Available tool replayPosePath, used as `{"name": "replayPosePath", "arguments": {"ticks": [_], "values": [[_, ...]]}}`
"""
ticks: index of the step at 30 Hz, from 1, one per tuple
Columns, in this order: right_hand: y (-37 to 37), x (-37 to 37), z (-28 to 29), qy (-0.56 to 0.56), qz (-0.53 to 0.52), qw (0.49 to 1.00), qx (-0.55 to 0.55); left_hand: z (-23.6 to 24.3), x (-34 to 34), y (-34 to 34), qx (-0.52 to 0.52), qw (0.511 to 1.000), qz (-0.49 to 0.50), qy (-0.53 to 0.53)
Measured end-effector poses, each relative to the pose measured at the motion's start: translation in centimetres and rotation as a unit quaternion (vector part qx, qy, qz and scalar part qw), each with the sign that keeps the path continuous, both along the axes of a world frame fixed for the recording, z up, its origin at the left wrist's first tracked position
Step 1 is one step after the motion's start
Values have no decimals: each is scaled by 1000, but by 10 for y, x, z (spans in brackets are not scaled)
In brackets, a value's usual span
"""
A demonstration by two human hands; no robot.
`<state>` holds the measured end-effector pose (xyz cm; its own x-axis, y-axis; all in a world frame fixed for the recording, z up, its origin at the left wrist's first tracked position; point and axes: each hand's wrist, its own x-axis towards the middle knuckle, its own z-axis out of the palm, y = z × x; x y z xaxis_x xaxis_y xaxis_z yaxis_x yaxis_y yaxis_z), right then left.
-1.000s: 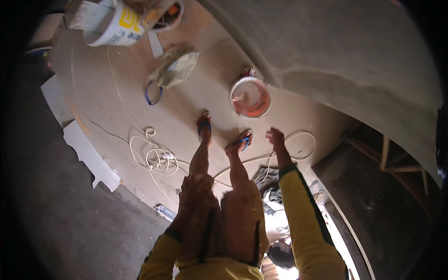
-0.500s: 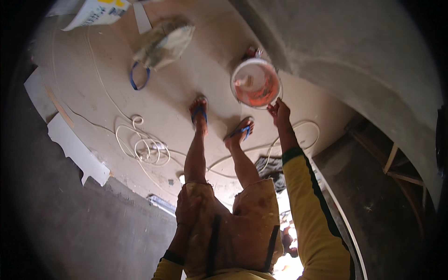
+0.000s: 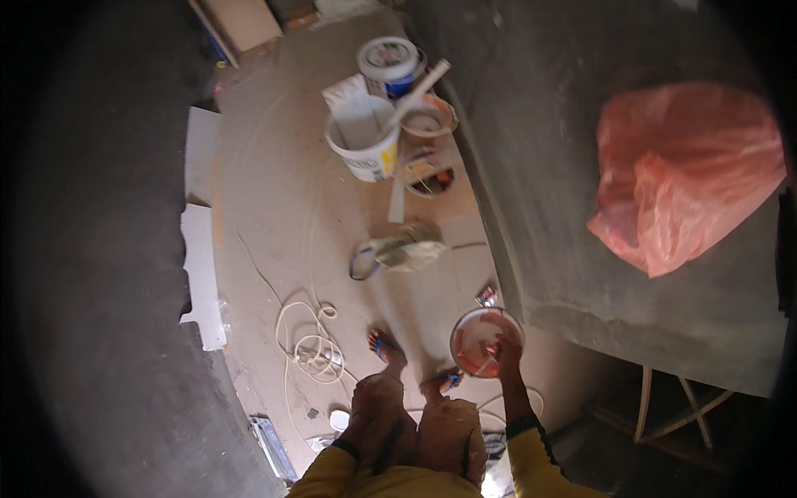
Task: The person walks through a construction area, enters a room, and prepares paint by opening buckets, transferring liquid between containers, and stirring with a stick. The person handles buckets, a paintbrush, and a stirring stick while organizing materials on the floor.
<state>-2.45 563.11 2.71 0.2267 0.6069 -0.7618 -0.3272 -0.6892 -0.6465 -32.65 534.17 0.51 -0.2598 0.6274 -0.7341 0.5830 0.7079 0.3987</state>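
Note:
A round bucket (image 3: 466, 339) with a pale inside stained orange stands on the floor by my right foot. My right hand (image 3: 505, 355) reaches down into it, fingers bent around a small pale thing I cannot make out. Against my left thigh rests my left hand (image 3: 362, 422); its fingers are dark and unclear. Just beyond the bucket lies a small red and white can (image 3: 487, 295). Farther off, a crumpled cloth bag (image 3: 407, 251) with a blue strap lies on the floor.
A white tub (image 3: 359, 152), a lidded bucket (image 3: 388, 60) and an orange-rimmed bucket (image 3: 448, 112) cluster at the far end. Coiled cable (image 3: 311, 353) lies left of my feet. At right, a red plastic bag (image 3: 681, 174) sits on a grey concrete slab (image 3: 564, 274).
My right hand has gone from the bucket's rim to its inside. The view has tilted up, bringing the far buckets and the red bag into sight.

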Motion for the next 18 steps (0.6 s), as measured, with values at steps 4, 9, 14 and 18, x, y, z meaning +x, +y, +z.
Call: {"name": "replayPosePath", "arguments": {"ticks": [4, 9, 14, 18], "values": [[11, -33, 74, -45, 38, 996, 75, -1, -54, 29, 75, 997, 11, 13], [52, -82, 75, 59, 56, 990, 111, -4, -129, 89, 173, 983, -36, 55], [127, -175, 39, 140, 90, 986, 10, 51, -201, 159, 294, 920, 243, -93], [192, -237, -68, 152, -30, 986, -56, 81, -256, 204, 242, 919, 268, -155]]}}
